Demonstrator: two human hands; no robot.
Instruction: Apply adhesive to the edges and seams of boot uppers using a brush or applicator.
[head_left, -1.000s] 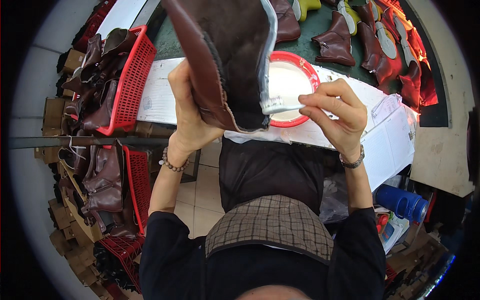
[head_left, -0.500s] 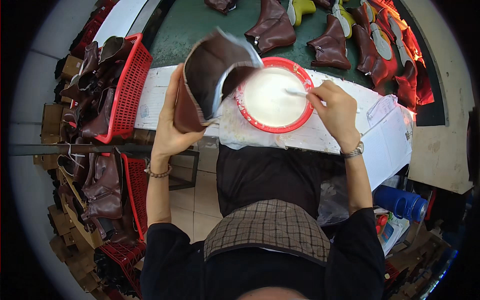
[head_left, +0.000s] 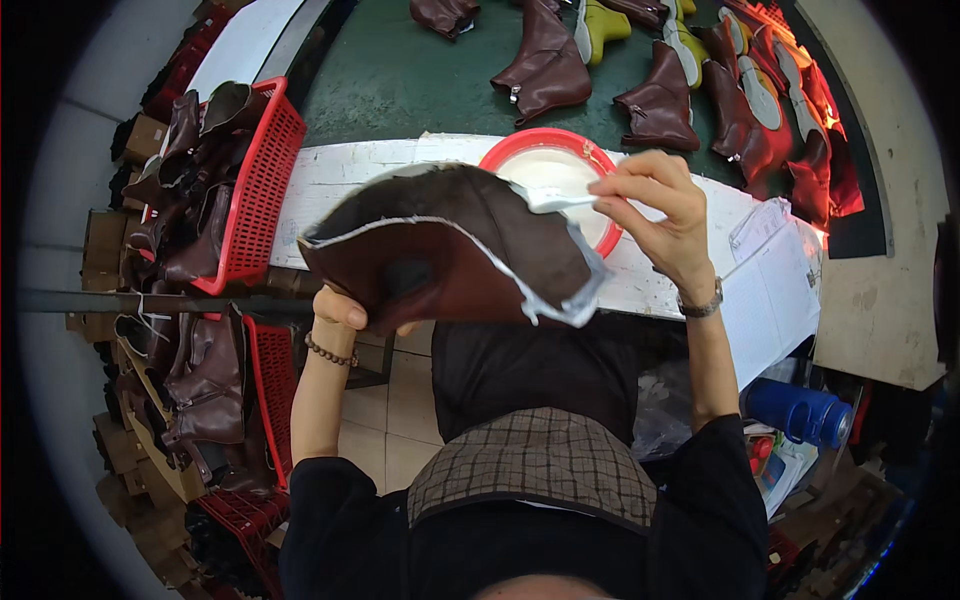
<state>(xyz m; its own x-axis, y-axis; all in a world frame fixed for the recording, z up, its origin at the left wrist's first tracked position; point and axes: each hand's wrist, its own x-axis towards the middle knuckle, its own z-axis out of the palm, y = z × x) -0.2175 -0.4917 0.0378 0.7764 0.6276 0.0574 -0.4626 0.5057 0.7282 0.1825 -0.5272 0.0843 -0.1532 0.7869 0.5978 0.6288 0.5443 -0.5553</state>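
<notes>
My left hand [head_left: 342, 308] grips a dark brown leather boot upper [head_left: 440, 268] from below, thumb on its outside and the other fingers mostly hidden. The upper is tilted so its lining and long open edge face up, with a wet white band along that edge. Between the thumb and fingers of my right hand [head_left: 662, 212] is a small white brush [head_left: 553, 200], its head at the upper's far edge. Behind them stands a red basin [head_left: 540, 136] of white, milky liquid, partly covered by the upper.
Brown boot uppers [head_left: 657, 105], some with yellow-green lasts inside, lie on the green table [head_left: 400, 80]. Red baskets [head_left: 257, 185] full of uppers stand at left. Papers [head_left: 775, 290] lie on the white board [head_left: 330, 185] at right. A blue bottle [head_left: 800, 412] is below them.
The upper has swung over from upright to lying tilted, its edge now further right and nearer me. My right hand has lifted the brush out of the basin and brought it to the upper.
</notes>
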